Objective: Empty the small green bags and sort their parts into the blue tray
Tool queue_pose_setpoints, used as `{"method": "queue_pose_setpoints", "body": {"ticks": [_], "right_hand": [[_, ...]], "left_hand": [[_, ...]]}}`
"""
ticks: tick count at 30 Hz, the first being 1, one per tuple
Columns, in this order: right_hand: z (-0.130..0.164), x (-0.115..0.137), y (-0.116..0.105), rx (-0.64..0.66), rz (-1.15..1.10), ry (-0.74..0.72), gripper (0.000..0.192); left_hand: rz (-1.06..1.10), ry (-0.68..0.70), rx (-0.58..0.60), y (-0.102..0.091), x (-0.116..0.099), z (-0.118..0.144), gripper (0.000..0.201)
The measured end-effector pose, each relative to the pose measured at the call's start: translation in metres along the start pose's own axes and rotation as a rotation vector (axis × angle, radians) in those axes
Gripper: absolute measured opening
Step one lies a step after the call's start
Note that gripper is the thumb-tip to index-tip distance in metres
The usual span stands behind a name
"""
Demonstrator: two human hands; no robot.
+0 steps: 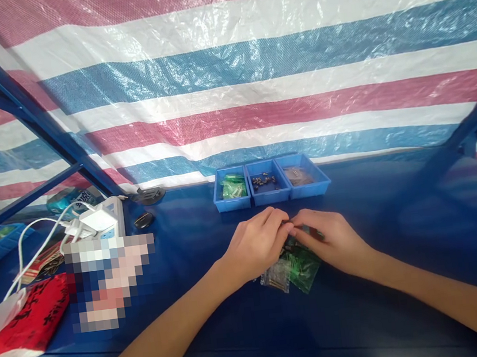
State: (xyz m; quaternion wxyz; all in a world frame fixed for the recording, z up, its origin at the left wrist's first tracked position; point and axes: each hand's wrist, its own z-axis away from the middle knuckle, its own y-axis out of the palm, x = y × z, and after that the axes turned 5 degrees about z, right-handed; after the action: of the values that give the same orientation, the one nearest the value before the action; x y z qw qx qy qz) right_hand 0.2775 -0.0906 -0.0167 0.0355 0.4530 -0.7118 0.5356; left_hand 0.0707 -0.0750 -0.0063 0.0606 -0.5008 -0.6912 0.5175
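1. At the far left of the blue table (pixel 401 228) lies a red bag (pixel 34 319) with black writing, and behind it a white power strip (pixel 104 218) with white cables running off it.
2. The left hand (pixel 255 243) rests near the table's middle, fingers curled in, their tips pinched on a small dark part (pixel 293 224) where the two hands meet.
3. Under the hands lie small plastic bags (pixel 295 267), one clear, one with green pieces.
4. The right hand (pixel 333 242) meets the left at that same part, fingers bent and closed on it.
5. Just behind the hands stand three blue bins (pixel 270 182) side by side, touching; the left one holds green pieces.
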Motion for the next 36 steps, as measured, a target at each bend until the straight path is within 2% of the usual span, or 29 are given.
{"method": "queue_pose_setpoints", "body": {"ticks": [4, 10, 14, 19, 23, 26, 30, 36], "right_hand": [[0.0013, 0.0039, -0.0008, -0.037, 0.05, -0.089, 0.024], [-0.0012, 0.0051, -0.0061, -0.088, 0.039, -0.05, 0.03], [-0.002, 0.0046, -0.0061, -0.081, 0.056, -0.06, 0.032], [-0.0019, 0.0036, -0.0062, -0.064, 0.097, -0.056, 0.032], [-0.0007, -0.0002, -0.0062, -0.125, 0.137, -0.032, 0.021], [0.0011, -0.0029, -0.0046, -0.179, 0.155, -0.042, 0.02], [0.0025, -0.001, -0.0029, -0.145, 0.126, -0.074, 0.016], [0.0016, 0.0068, -0.0029, -0.121, 0.041, 0.023, 0.017]], "left_hand": [[-0.039, 0.005, 0.023, -0.0017, 0.0003, -0.0003, 0.03], [-0.004, 0.05, -0.056, -0.0022, -0.0006, 0.0012, 0.02], [0.067, 0.061, -0.047, -0.0011, 0.0011, 0.0009, 0.016], [0.12, 0.011, -0.038, 0.0006, 0.0043, -0.0001, 0.013], [0.13, -0.048, -0.034, -0.0008, 0.0029, -0.0009, 0.016], [0.143, -0.085, -0.036, -0.0043, 0.0003, -0.002, 0.018], [0.162, -0.077, -0.001, -0.0065, -0.0036, -0.0018, 0.025], [0.122, -0.055, 0.026, -0.0016, -0.003, 0.0001, 0.031]]}}
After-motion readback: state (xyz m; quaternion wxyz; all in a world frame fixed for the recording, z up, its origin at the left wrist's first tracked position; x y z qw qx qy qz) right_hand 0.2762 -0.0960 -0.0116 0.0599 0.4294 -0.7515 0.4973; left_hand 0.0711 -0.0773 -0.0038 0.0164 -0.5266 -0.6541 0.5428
